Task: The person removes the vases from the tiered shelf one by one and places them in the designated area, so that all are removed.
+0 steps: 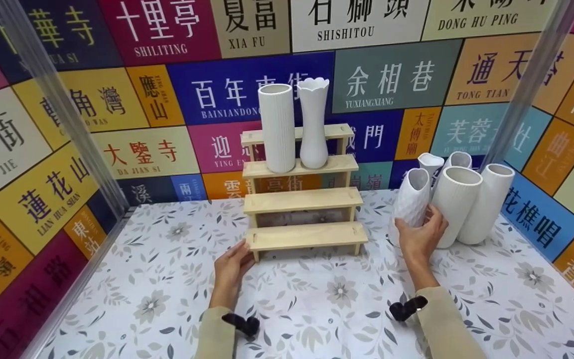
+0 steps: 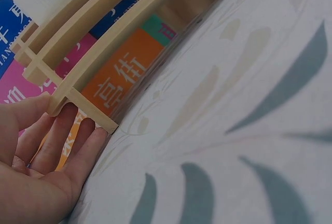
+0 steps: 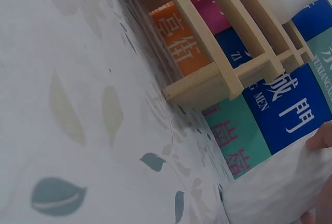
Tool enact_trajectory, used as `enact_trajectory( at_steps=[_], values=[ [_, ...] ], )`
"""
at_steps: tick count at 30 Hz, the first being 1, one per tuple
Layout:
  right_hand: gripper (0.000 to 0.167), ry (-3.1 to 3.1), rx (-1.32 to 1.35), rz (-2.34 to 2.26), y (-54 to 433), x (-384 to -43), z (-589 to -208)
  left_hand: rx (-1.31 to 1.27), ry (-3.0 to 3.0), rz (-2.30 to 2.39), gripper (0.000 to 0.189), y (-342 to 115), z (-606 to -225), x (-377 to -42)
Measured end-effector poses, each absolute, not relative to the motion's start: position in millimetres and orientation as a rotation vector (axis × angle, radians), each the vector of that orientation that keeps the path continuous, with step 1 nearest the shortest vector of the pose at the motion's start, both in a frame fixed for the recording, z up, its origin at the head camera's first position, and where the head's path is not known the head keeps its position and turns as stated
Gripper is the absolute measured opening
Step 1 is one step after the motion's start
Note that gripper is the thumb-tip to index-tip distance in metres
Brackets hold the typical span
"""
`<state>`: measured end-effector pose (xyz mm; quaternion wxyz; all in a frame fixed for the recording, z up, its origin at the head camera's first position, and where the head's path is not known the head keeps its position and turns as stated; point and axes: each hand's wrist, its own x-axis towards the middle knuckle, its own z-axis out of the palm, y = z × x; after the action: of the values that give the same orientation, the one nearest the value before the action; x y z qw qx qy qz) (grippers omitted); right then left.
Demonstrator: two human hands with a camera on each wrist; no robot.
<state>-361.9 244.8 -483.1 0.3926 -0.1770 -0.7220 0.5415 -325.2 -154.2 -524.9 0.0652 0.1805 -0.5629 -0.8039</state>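
- My left hand (image 1: pixel 228 273) is pinching the near left corner of the four-tier wooden display stand (image 1: pixel 307 237). From my head cam the fingers kinda bunch together there, but the left wrist cam gives it away: thumb against the shelf end, fingers curled in underneath.
- My right hand (image 1: pixel 421 238), off to the right of the stand, is wrapped round the slant-mouthed white vase (image 1: pixel 413 192), thumb on one side, fingers on the other.
- Right wrist cam catches that vase's lower end down by the floral tablecloth (image 1: pixel 312 309), which my hand mostly covers from above. Can't tell if it's touching the cloth.
- Only the head cam gets the whole bunch right of the stand: a wide-mouthed vase (image 1: pixel 459 204), a tall tapered vase (image 1: pixel 489 207) and two more white vases (image 1: pixel 431 160) behind.
- Looks-wise, the one I'm gripping is white with a bumpy, dimpled surface and an angled opening. Stand's pale wood, shelves stepping up away from me.
- On the stand's second shelf from the top: a ribbed cylinder vase (image 1: pixel 276 129) left, a scalloped-rim vase (image 1: pixel 313 124) right, both upright.
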Motion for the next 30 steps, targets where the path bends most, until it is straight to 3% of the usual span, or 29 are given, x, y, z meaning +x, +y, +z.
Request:
enact_trajectory(
  at_steps=[30],
  values=[
    [0.064, -1.770, -0.465, 1.343, 248.9, -361.9, -480.7, 0.512, -1.722, -2.418, 0.045, -155.1, -525.9, -326.7]
  ],
)
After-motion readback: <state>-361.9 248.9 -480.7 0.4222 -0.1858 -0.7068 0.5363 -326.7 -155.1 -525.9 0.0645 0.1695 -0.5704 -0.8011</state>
